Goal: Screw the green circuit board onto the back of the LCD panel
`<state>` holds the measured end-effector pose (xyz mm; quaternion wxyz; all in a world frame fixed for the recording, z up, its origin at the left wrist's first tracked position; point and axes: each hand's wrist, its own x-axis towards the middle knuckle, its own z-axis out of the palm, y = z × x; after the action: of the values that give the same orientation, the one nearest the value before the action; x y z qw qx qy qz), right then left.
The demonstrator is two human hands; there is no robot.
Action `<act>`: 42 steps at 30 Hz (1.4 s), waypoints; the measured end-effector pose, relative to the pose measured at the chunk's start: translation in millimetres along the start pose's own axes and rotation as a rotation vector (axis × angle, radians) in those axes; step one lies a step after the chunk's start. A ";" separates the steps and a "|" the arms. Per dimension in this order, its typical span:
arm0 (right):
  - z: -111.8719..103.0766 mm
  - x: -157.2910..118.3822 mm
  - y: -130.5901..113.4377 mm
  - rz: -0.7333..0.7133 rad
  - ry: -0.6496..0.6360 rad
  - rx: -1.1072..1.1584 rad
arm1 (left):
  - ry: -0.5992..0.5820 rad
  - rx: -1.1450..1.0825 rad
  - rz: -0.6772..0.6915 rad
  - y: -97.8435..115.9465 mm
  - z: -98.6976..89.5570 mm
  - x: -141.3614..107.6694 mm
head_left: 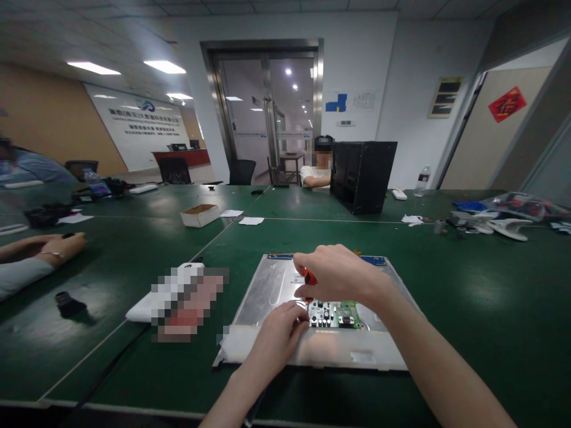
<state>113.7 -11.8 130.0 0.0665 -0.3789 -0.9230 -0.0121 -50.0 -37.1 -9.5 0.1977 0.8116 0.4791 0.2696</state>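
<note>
Right hand (339,274), fingers closed round an upright red-handled tool (308,278); left hand (283,327), fingers bent together beside the tool's lower end, any grip hidden. Containers: a small open box (200,216), pale outside and brown within, contents indistinct; a black case (368,177), open at one side, upright on the far part of the green table (473,297); a clear plastic bag (530,205) at far right, red and dark contents visible. Green circuit board (348,314): below the right hand and just right of the left fingertips, on a flat metal panel (263,291) lying on the table.
</note>
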 end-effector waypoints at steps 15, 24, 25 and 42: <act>1.1 1.7 1.3 0.039 -0.012 -0.018 | -0.045 -0.065 -0.001 -2.7 -3.9 -0.8; 1.7 1.9 2.5 0.034 -0.021 -0.013 | -0.043 -0.047 0.008 -4.1 -2.1 -1.2; 2.1 2.0 2.8 0.034 -0.016 -0.012 | -0.043 -0.044 0.010 -4.2 -2.1 -1.2; -1.2 -0.6 0.1 0.004 -0.057 0.038 | -0.039 -0.053 0.031 -1.0 -4.9 -2.6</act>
<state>114.4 -12.3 131.1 0.0475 -0.3795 -0.9238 0.0161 -54.8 -38.6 -7.0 0.2243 0.8185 0.4551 0.2694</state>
